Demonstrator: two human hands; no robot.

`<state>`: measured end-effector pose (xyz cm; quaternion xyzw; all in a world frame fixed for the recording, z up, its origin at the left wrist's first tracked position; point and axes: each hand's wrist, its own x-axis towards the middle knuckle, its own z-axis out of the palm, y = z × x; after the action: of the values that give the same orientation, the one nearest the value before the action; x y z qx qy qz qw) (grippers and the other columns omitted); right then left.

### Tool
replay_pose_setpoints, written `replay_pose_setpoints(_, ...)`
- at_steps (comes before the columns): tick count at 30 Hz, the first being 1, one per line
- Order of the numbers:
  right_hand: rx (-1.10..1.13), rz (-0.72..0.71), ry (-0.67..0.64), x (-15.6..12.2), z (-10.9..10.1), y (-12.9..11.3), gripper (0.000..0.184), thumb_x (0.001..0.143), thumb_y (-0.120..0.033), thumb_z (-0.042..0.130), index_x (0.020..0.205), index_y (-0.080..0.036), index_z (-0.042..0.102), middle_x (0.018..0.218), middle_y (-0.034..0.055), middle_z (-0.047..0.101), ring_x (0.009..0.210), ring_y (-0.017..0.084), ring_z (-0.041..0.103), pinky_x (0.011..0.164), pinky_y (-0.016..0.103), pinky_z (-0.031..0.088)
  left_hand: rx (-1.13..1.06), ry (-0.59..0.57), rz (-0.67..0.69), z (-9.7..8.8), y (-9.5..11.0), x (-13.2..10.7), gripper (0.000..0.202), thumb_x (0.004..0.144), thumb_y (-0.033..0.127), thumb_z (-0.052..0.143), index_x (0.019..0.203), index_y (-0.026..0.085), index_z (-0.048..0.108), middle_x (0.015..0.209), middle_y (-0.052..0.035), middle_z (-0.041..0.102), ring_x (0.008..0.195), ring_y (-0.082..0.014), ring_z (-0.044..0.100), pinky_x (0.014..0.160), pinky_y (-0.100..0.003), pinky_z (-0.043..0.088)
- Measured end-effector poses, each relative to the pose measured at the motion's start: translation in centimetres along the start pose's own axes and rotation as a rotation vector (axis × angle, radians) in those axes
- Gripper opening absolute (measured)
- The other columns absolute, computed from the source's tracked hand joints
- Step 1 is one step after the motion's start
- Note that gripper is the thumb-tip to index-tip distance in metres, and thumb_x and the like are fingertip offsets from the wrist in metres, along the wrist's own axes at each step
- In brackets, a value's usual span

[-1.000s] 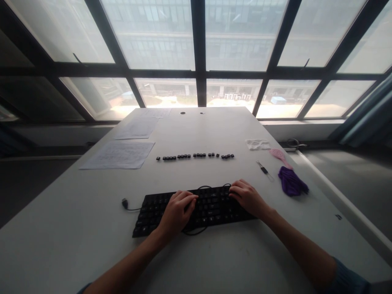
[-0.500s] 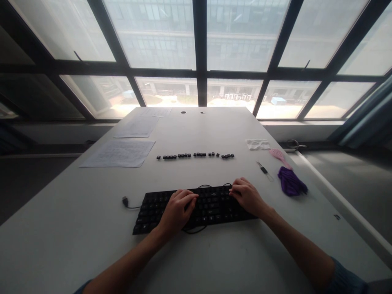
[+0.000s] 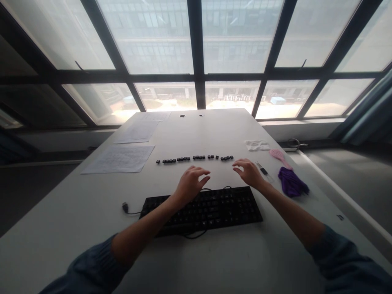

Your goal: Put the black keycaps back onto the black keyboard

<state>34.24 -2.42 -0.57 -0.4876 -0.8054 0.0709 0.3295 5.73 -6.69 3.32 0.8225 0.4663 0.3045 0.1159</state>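
A black keyboard (image 3: 239, 206) lies on the white table, its left part covered by my left forearm. Beyond it, a row of loose black keycaps (image 3: 199, 157) stretches across the table in small groups. My left hand (image 3: 191, 182) hovers past the keyboard's far edge, thumb and fingers apart, nothing between them. Close to the right end of the row is my right hand (image 3: 247, 171), its thumb and index finger parted and holding nothing. Just right of that hand lies a keycap puller (image 3: 263, 171) with wire loops.
To the right are a purple cloth (image 3: 292, 181), a pink brush (image 3: 280, 158) and a crumpled white cloth (image 3: 257, 145). Printed paper sheets (image 3: 119, 159) lie at the left. The USB plug (image 3: 125, 207) rests left of the keyboard. Windows stand behind the table.
Both hands have lifted off the keyboard and moved forward toward the keycap row, their fingers now parted. The view has tilted slightly. The keyboard and keycaps appear to be in the same places.
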Motion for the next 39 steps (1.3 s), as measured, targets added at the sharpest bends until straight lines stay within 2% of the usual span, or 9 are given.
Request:
replay_pose_setpoints(4,-0.053,-0.050,-0.034,5.0,2.0,3.6,0.017,0.086,-0.013,0.068,0.100,-0.021,0.074,0.105,0.0075,0.074,0.102,0.025,0.063,0.092,0.041,0.050,0.096,-0.030,-0.065,4.2,-0.8,7.8,0.018,0.086,0.027,0.073,0.102,0.023,0.079,0.102,-0.0069,0.077,0.099,-0.0257,0.061,0.094,-0.040,0.046)
replay_pose_setpoints(7,-0.056,-0.088,-0.087,6.9,3.2,5.2,0.020,0.084,-0.011,0.069,0.099,-0.023,0.076,0.107,0.0055,0.076,0.099,0.024,0.064,0.090,0.038,0.051,0.126,-0.059,-0.078,7.1,-1.7,11.5,0.021,0.083,0.025,0.075,0.103,0.021,0.080,0.100,-0.0099,0.077,0.099,-0.0276,0.060,0.092,-0.040,0.046)
replay_pose_setpoints(12,-0.036,-0.117,-0.137,7.5,4.1,6.8,0.026,0.084,-0.009,0.068,0.101,-0.027,0.077,0.107,0.0031,0.077,0.098,0.024,0.065,0.087,0.036,0.051,0.142,-0.102,-0.074,9.8,-2.8,13.5,0.020,0.082,0.025,0.075,0.101,0.024,0.081,0.092,-0.0108,0.077,0.100,-0.0293,0.059,0.091,-0.042,0.044)
replay_pose_setpoints(19,0.058,-0.120,-0.146,7.7,4.9,7.8,0.027,0.083,-0.001,0.062,0.091,-0.021,0.079,0.096,0.0049,0.078,0.091,0.021,0.067,0.086,0.032,0.051,0.106,-0.103,-0.090,11.5,-3.2,13.9,0.016,0.086,0.022,0.070,0.097,0.026,0.082,0.091,-0.0100,0.078,0.098,-0.0289,0.059,0.092,-0.043,0.044)
replay_pose_setpoints(25,0.117,-0.047,-0.065,5.4,2.2,6.5,0.012,0.086,-0.012,0.066,0.089,-0.018,0.076,0.087,0.0061,0.075,0.082,0.019,0.067,0.080,0.031,0.052,0.014,-0.080,-0.102,10.3,-1.4,12.3,0.014,0.085,0.026,0.073,0.095,0.024,0.082,0.089,-0.0064,0.078,0.092,-0.0247,0.063,0.090,-0.037,0.046)
replay_pose_setpoints(29,0.308,-0.027,-0.079,-0.1,-1.4,4.6,0.006,0.087,-0.021,0.070,0.090,-0.020,0.075,0.091,0.0051,0.075,0.079,0.018,0.067,0.073,0.030,0.054,-0.181,-0.151,-0.070,8.4,1.6,8.2,0.010,0.080,0.032,0.078,0.088,0.027,0.082,0.080,-0.0011,0.078,0.076,-0.0191,0.064,0.083,-0.032,0.047)
replay_pose_setpoints(32,0.429,-0.012,-0.123,-4.4,-3.2,2.7,0.008,0.088,-0.025,0.070,0.086,-0.020,0.076,0.092,0.0069,0.075,0.082,0.019,0.068,0.075,0.032,0.056,-0.272,-0.240,-0.060,7.7,3.9,4.7,0.010,0.078,0.032,0.079,0.086,0.027,0.082,0.079,-0.0005,0.078,0.077,-0.0197,0.064,0.078,-0.031,0.047)
replay_pose_setpoints(35,0.455,-0.026,-0.162,-7.3,-3.8,1.1,0.008,0.089,-0.023,0.070,0.085,-0.020,0.076,0.091,0.0074,0.075,0.086,0.020,0.069,0.080,0.035,0.056,-0.285,-0.269,-0.039,8.0,5.4,2.4,0.009,0.078,0.028,0.078,0.086,0.027,0.082,0.082,-0.0008,0.078,0.083,-0.0208,0.062,0.081,-0.033,0.047)
replay_pose_setpoints(39,0.434,-0.043,-0.164,-8.4,-3.6,0.5,0.007,0.088,-0.020,0.070,0.085,-0.021,0.077,0.091,0.0068,0.076,0.087,0.020,0.069,0.081,0.035,0.056,-0.277,-0.254,0.014,9.3,6.1,1.3,0.009,0.080,0.027,0.077,0.087,0.027,0.082,0.086,-0.0018,0.078,0.083,-0.0209,0.060,0.082,-0.034,0.046)
